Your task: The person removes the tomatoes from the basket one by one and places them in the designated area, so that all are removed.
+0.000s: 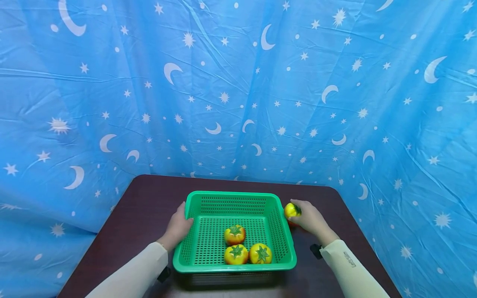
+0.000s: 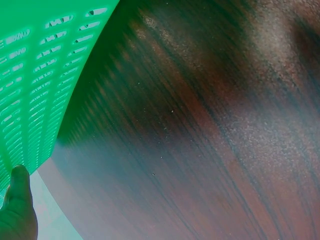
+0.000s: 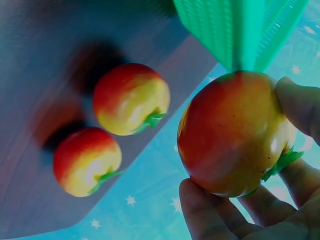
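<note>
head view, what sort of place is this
Perhaps a staged recording corner: a blue, moon-and-star-patterned curtain hangs behind a dark brown table, and a green, rectangular, perforated plastic basket holds three round, red-and-yellow fruits.

sleeves [image 1: 130, 269]: off-white | right sleeve [image 1: 359, 277]: dark print [image 1: 349, 259] | wrist pieces [image 1: 316, 251]: black

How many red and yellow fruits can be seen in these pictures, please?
6. Three fruits lie in the green basket; the right hand holds one fruit; two fruits lie on the table outside the basket. Others may be hidden.
</note>
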Demonstrator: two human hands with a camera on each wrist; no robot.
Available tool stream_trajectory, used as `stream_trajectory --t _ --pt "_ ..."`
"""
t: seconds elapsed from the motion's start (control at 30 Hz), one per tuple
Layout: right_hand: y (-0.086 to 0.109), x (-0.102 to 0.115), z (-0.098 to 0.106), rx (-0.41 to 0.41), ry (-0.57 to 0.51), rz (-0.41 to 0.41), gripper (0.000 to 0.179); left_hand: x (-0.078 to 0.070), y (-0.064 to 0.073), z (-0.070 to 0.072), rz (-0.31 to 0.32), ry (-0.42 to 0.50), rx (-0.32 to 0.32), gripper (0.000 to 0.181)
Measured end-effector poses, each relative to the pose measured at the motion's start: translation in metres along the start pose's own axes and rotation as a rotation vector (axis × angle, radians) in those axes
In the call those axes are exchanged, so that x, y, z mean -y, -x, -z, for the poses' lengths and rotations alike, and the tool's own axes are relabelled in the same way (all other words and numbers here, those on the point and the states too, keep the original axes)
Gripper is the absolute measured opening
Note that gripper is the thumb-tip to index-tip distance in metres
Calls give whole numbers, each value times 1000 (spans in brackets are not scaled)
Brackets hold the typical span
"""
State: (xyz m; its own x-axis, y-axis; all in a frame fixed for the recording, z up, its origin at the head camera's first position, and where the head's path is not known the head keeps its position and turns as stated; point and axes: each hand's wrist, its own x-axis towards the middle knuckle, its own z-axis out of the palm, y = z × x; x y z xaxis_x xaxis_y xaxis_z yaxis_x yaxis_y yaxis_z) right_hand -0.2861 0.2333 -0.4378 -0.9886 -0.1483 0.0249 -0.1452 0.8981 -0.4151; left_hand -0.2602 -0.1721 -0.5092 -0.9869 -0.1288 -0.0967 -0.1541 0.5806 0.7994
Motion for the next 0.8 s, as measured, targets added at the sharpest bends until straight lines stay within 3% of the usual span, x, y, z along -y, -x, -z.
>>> stream_trajectory --t 0.8 --pt "3 -28 -19 3 8 -67 59 -1 1 2 2 2 1 72"
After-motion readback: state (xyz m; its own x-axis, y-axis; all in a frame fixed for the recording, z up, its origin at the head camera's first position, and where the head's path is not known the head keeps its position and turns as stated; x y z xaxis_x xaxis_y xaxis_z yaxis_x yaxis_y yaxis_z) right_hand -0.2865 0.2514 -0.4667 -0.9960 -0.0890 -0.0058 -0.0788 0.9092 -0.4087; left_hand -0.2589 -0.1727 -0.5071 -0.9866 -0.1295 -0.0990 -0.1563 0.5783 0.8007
